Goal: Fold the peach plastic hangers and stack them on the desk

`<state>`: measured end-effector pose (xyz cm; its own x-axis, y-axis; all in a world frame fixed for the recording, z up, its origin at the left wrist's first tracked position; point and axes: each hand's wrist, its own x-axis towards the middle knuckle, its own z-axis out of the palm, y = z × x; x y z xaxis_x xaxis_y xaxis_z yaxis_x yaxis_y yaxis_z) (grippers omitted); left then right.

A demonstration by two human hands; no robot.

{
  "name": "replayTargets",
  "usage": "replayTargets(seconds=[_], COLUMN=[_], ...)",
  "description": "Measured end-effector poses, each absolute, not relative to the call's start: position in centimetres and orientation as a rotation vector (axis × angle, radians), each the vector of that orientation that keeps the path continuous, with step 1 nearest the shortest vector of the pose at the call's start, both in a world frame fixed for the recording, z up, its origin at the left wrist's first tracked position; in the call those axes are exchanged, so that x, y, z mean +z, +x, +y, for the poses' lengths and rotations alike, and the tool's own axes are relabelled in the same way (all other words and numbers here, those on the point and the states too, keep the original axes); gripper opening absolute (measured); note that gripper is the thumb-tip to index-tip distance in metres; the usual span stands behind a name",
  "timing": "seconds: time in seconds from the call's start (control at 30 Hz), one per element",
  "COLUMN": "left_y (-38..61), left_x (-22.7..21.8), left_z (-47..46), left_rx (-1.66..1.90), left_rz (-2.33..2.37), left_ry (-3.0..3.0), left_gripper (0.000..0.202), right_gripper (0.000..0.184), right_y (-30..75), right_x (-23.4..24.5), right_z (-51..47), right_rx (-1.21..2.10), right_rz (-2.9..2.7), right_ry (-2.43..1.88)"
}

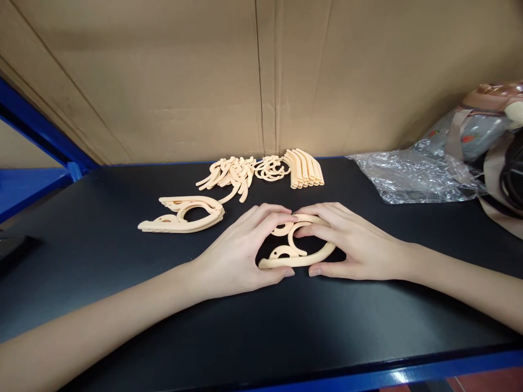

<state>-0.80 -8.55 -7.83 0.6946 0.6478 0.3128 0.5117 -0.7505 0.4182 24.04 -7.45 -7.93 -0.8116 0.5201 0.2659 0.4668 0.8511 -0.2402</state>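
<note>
A cream plastic folding hanger [300, 261] lies folded on the black tabletop between my hands. My left hand [249, 245] is closed around its left end, thumb at the near edge and fingers over the far edge. From the right, my right hand [347, 242] grips the curved end, with a finger reaching into the ring-shaped opening. My fingers partly cover the far arm of the hanger. To the left of my left hand lies a small stack of folded hangers [204, 222] of the same colour, not touched by either hand.
Behind are a loose pile of curved arms [232, 171], several hooks [272, 169] and a neat row of arms [304, 167]. Crumpled clear plastic [420, 174] and a strapped bag [469, 122] sit at the right. A cardboard wall [183, 81] closes the back; a dark object [14, 250] lies far left.
</note>
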Motion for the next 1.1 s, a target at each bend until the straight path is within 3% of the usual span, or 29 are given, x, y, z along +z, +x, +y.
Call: replayTargets(seconds=[0.2, 0.53, 0.77, 1.1], left_y=[-0.6, -0.9, -0.6, -1.8], left_x=[-7.8, -7.8, -7.3, -3.8], left_z=[-8.9, -8.8, -9.1, -8.9], left_rx=[0.68, 0.732, 0.699, 0.396], left_rz=[0.972, 0.935, 0.929, 1.18], left_ry=[2.703, 2.723, 2.822, 2.735], left_gripper=[0.058, 0.058, 0.074, 0.067], right_gripper=[0.044, 0.08, 0.08, 0.088], right_y=[24.0, 24.5, 24.3, 24.5], right_x=[-8.1, -8.8, -8.6, -8.4], right_z=[-7.6, -7.4, -8.0, -8.1], right_rx=[0.207, 0.16, 0.125, 0.218], right_rz=[-2.639, -2.446, -2.386, -2.323], right_ry=[-0.771, -0.762, -0.658, -0.608])
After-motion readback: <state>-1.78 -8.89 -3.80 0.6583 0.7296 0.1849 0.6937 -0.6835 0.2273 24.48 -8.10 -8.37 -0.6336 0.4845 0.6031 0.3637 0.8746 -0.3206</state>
